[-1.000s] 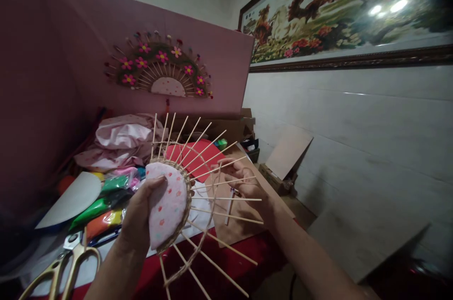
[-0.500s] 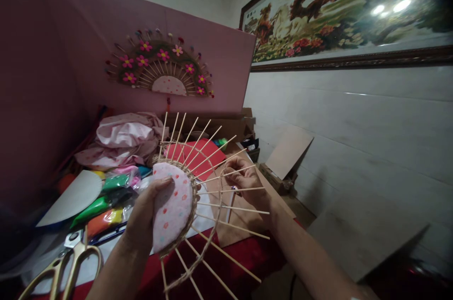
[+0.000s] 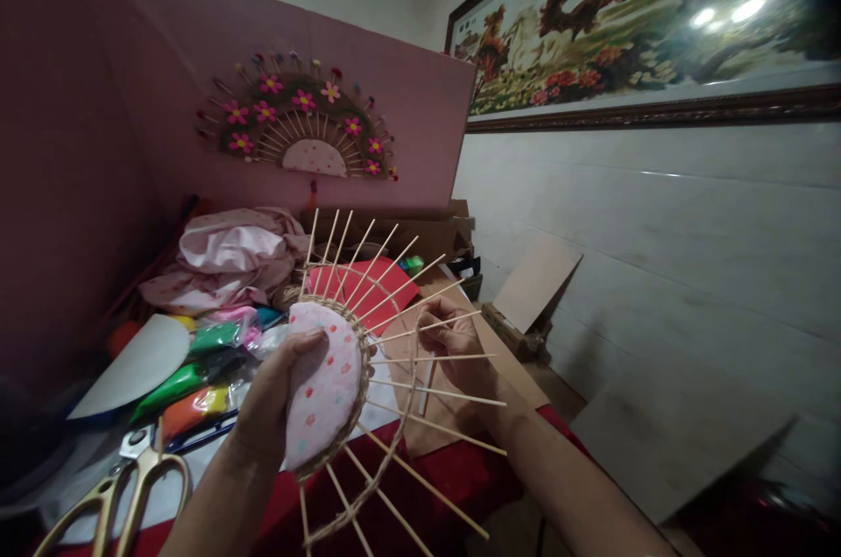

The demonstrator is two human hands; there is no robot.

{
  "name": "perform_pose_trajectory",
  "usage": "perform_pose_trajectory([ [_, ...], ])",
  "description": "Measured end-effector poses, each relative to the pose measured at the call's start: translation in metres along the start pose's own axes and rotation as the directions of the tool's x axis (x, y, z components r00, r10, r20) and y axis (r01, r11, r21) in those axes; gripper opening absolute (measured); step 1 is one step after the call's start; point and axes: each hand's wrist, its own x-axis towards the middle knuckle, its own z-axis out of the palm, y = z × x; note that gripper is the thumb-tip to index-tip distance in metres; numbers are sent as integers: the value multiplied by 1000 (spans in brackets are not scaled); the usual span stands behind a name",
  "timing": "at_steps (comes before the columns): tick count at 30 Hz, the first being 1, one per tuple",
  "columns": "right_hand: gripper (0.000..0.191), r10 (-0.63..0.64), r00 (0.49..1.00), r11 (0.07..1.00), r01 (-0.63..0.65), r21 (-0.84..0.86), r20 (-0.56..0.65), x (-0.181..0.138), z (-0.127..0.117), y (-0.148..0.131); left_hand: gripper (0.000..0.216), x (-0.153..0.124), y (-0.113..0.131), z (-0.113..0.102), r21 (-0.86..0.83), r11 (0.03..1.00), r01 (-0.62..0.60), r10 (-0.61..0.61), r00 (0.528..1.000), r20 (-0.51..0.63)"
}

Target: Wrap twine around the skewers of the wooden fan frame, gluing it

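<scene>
My left hand [image 3: 274,386] is closed on a half-round fan base [image 3: 327,386] covered in white cloth with small red and blue prints, thumb on its face. Braided twine edges its curve, and thin wooden sticks [image 3: 420,480] spread out from it like rays. A line of jute twine [image 3: 372,485] runs across the sticks in an arc, wound from one to another. At the right side of the arc, my right hand [image 3: 453,336] pinches the twine among the sticks with thumb and forefinger. Its other fingers are curled and partly hidden.
Gold-handled scissors [image 3: 135,482] lie at lower left, near bags of coloured clay [image 3: 190,412] and a white half-round board [image 3: 141,364]. Behind are crumpled printed cloth [image 3: 229,246] and red paper [image 3: 387,277]. A finished flowered fan [image 3: 302,123] hangs on the pink panel [image 3: 420,128].
The fan base and its sticks have shifted slightly to the right with my left hand. My right hand still pinches the twine, its fingers a little more bent.
</scene>
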Motion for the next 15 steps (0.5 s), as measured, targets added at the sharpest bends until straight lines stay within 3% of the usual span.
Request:
perform_pose_trajectory([
  [4,21,63,998,998,-63,12,-22,-1,4,3,19,-2,1,1,-20,1000,19,-18,999,38],
  [15,23,84,995,995,-81,52,-58,1,5,13,13,1,0,-1,-6,1000,-4,4,1000,-27],
])
